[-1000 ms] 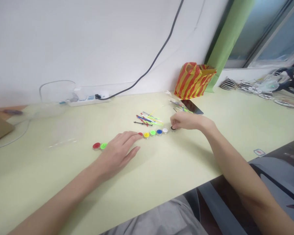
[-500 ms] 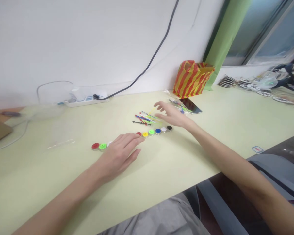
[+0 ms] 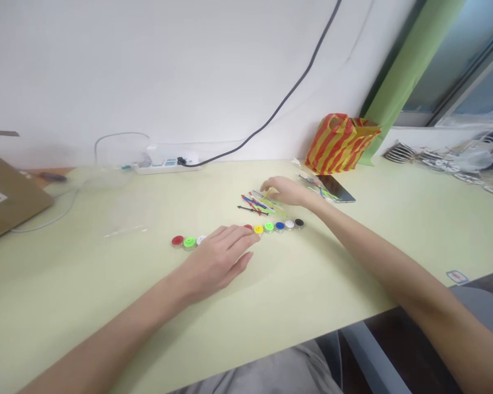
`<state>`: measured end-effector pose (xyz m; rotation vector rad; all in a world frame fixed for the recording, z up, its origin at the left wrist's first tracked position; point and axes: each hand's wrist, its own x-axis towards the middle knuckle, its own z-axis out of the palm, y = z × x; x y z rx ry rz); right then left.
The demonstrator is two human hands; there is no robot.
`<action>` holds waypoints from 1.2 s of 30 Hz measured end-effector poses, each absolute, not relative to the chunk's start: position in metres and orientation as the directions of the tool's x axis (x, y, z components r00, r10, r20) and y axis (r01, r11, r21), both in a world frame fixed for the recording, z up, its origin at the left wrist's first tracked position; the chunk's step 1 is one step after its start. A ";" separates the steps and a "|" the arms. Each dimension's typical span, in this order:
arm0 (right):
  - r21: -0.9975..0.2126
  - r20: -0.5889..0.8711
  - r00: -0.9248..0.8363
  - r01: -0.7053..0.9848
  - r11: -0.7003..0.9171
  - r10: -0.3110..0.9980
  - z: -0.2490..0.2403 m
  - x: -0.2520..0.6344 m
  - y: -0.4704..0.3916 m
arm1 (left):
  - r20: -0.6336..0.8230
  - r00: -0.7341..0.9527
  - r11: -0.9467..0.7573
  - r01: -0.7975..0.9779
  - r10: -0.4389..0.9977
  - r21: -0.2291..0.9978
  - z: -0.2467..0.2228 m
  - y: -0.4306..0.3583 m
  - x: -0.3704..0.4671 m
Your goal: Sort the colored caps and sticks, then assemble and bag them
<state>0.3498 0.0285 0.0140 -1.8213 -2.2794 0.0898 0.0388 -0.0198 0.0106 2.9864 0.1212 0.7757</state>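
In the head view, the right hand (image 3: pixel 285 190) has left the black disc (image 3: pixel 299 222) at the right end of the row of coloured discs (image 3: pixel 269 227) on the worktop (image 3: pixel 332 262) and is now at the pile of coloured pointers (image 3: pixel 255 203) just behind that row, its fingers half curled, though I cannot tell whether they hold one. The left hand (image 3: pixel 221 256) stays loosely open, fingertips at the red disc (image 3: pixel 248 226) with no grip showing, so the black disc sits free and the handling shifts from discs to pointers
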 end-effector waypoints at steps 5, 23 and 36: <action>-0.160 0.115 -0.247 0.951 0.264 0.962 0.006 0.357 0.036 | 0.498 0.863 -0.996 0.067 0.089 0.061 0.008 -0.019 0.039; -0.044 0.251 -0.021 0.999 0.033 0.968 0.026 0.329 0.022 | 0.487 0.869 -0.996 0.081 0.092 0.043 0.006 -0.020 0.039; -0.325 0.080 -0.151 0.931 0.169 0.985 0.005 0.308 0.008 | 0.473 0.876 -0.995 0.094 0.097 0.030 0.006 -0.020 0.039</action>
